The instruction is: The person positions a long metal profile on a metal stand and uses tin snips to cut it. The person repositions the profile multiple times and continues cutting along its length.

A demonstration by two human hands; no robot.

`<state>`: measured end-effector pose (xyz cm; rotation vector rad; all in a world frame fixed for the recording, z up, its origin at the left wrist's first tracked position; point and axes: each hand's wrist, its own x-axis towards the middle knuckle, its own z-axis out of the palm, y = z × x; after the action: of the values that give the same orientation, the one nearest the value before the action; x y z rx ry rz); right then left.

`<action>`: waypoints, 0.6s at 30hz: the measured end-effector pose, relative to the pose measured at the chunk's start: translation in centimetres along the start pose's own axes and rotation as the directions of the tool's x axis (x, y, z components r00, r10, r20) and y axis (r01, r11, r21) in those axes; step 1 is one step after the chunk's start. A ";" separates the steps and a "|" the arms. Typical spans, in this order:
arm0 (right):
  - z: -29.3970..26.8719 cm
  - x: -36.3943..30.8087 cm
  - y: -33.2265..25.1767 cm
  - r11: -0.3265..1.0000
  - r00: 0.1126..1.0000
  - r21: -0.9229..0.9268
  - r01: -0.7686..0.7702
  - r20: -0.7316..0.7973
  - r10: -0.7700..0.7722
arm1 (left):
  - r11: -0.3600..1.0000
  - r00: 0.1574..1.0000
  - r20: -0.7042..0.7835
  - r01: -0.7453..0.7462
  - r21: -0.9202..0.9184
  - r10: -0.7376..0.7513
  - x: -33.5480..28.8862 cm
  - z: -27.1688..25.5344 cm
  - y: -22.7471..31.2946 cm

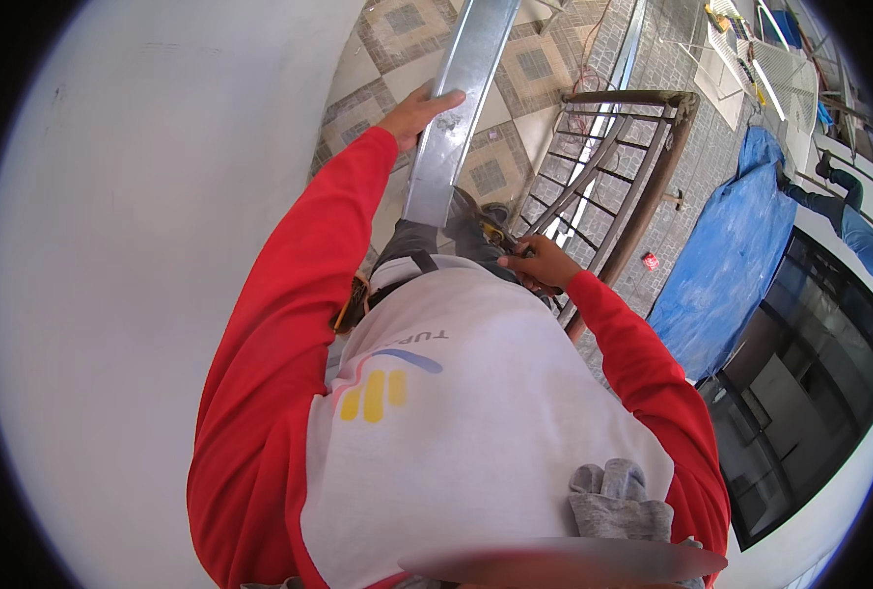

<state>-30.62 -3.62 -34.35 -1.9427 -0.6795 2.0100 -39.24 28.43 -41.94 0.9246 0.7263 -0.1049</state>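
A long, shiny metal channel [456,118] slants from my legs up to the top of the view. My left hand [419,113] grips its left edge, with the thumb laid over the face and the other fingers mostly hidden. Down at my right hip, my right hand [543,263] is closed next to a dark thing with some yellow on it [495,236], possibly a tool at my belt. What the right fingers hold is too small and dark to make out. A yellow-edged tool [343,316] hangs at my left hip.
A rusty metal scaffold frame [643,187] leans close on my right. A white wall [162,245] runs along my left. Farther right lie a blue tarp [721,265], a small red packet [650,261] and a hammer [676,199]. Another person [849,206] is at the far right.
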 end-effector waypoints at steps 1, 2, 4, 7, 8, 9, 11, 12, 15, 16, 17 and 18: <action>-0.1 -0.1 -0.2 0.997 1.000 0.072 -0.022 0.021 0.020 | 1.000 1.000 0.008 -0.007 0.007 0.007 -0.2 -0.1 0.0; -0.1 -0.3 -0.4 0.989 0.998 0.145 -0.044 0.043 0.038 | 1.000 1.000 0.009 -0.014 0.012 0.014 -0.5 -0.1 0.0; -0.5 -0.4 -0.5 0.983 0.996 0.174 -0.065 0.078 0.053 | 1.000 1.000 0.011 -0.019 0.017 0.019 -0.9 -0.2 0.0; -1.7 0.1 -0.2 0.997 0.988 0.039 -0.067 0.142 0.061 | 1.000 1.000 0.013 -0.022 0.007 0.022 -1.3 -0.2 0.0; -2.1 0.5 0.1 0.998 0.980 -0.006 -0.068 0.186 0.068 | 1.000 1.000 0.013 -0.026 0.002 0.026 -1.3 -0.2 0.0; -2.3 0.9 0.2 0.993 0.971 -0.079 -0.093 0.216 0.108 | 1.000 1.000 0.006 -0.025 -0.004 0.025 -1.5 -0.2 0.1; -2.7 1.7 0.5 0.989 0.967 -0.146 -0.021 0.248 0.057 | 1.000 1.000 -0.005 -0.025 0.009 0.025 -1.5 -0.3 0.1; -3.0 2.1 0.5 0.975 0.957 -0.221 0.000 0.284 0.064 | 1.000 1.000 -0.018 -0.019 0.010 0.019 -1.6 -0.3 0.1; -4.3 3.0 -0.2 0.970 0.936 -0.235 -0.058 0.324 0.134 | 0.998 1.000 0.003 0.018 0.053 -0.018 -2.0 -0.5 -0.2; -4.7 3.1 -0.6 0.971 0.925 -0.223 -0.091 0.343 0.165 | 0.999 1.000 -0.005 0.020 0.042 -0.020 -2.3 -0.6 -0.2; -5.4 2.9 -0.9 0.974 0.912 -0.171 -0.145 0.358 0.199 | 0.999 1.000 -0.006 0.015 0.029 -0.015 -2.6 -0.6 -0.3; -5.9 2.7 -1.2 0.972 0.899 -0.119 -0.201 0.372 0.232 | 0.999 1.000 -0.011 0.025 0.021 -0.025 -2.8 -0.5 -0.2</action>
<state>-25.09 -0.32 -36.06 -1.7426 -0.6564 2.5801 -41.73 28.04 -40.55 0.9375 0.7484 -0.1301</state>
